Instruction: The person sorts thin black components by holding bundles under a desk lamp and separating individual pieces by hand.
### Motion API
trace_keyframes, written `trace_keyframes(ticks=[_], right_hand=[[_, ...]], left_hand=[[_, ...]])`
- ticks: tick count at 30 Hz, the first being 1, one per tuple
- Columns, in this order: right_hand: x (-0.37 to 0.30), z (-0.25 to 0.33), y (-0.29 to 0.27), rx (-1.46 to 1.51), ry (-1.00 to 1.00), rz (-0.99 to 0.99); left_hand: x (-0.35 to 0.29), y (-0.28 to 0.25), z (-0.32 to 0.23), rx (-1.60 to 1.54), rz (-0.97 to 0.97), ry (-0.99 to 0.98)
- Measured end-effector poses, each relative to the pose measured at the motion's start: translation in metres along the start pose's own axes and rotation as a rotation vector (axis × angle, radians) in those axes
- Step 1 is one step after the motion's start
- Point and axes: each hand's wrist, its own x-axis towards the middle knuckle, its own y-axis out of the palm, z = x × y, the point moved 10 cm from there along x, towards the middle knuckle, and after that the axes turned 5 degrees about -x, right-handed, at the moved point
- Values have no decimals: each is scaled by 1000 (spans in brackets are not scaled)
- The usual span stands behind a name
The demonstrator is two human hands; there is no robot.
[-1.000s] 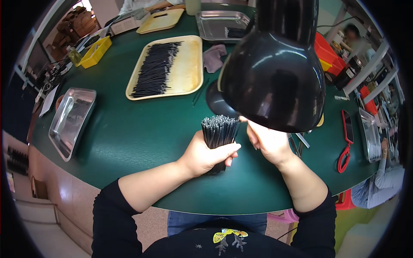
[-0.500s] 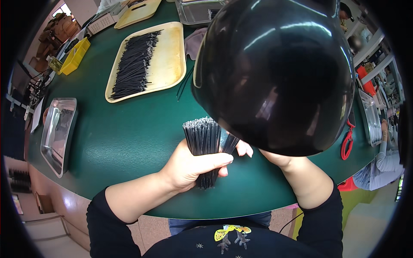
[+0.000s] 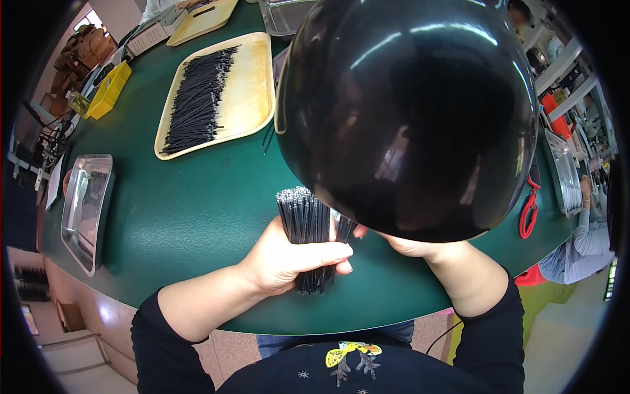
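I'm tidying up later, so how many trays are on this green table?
5 show: a yellow tray of black rods, another yellow tray behind, metal trays at left, top and right. The lamp shade may hide more.

The left hand (image 3: 289, 259) is curled into a fist, fingers wrapped tight, thumb on top. Its bare forearm runs down and to the left into a dark sleeve. The right hand (image 3: 410, 246) is mostly hidden; only its wrist and forearm show.
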Motion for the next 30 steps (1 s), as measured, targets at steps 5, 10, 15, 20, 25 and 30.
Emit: trace_keyframes(ticks=[5, 10, 15, 20, 25, 30], right_hand=[[4, 19, -14, -10, -212, -189], [-9, 55, -11, -231, -552, -200], [-6, 54, -5, -260, -472, -123], [2, 36, 1, -138, -233, -11], [0, 32, -8, -98, -196, -69], [4, 29, -5, -149, -282, -95]], left_hand=[[1, -5, -4, 15, -22, 87], [0, -5, -1, 23, -22, 32], [-1, -5, -2, 34, -32, 22], [-1, -3, -7, 44, -2, 62], [0, -2, -13, 142, -41, 164], [-3, -12, -13, 171, -121, 179]])
